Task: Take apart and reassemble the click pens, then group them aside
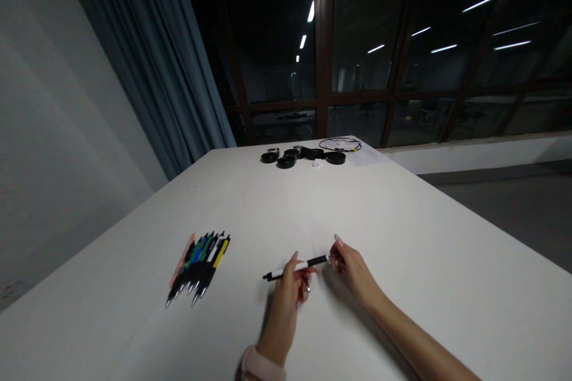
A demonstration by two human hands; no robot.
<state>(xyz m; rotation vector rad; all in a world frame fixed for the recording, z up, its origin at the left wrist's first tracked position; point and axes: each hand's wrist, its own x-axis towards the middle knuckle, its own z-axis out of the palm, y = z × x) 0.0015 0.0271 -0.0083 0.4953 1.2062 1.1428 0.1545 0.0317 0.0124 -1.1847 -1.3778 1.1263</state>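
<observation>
A pen (302, 265) with a white barrel and black ends lies across my left hand (292, 283), whose thumb and fingers close on its white part. The pen is held roughly level over the table, its clicker end to the left and its tip to the right. At that tip, the curled fingers of my right hand (344, 257) pinch the small end piece; exactly how they grip is too small to make out. Left of my hands, a row of several pens (199, 265) with black, green, blue, white, yellow and pink barrels lies side by side.
The white table (250, 208) stretches away toward dark windows. Near its far edge lie several black round rolls (286, 162), a small white item (317, 163) and a looped black cable (340, 144). A blue curtain (165, 59) hangs by the left wall.
</observation>
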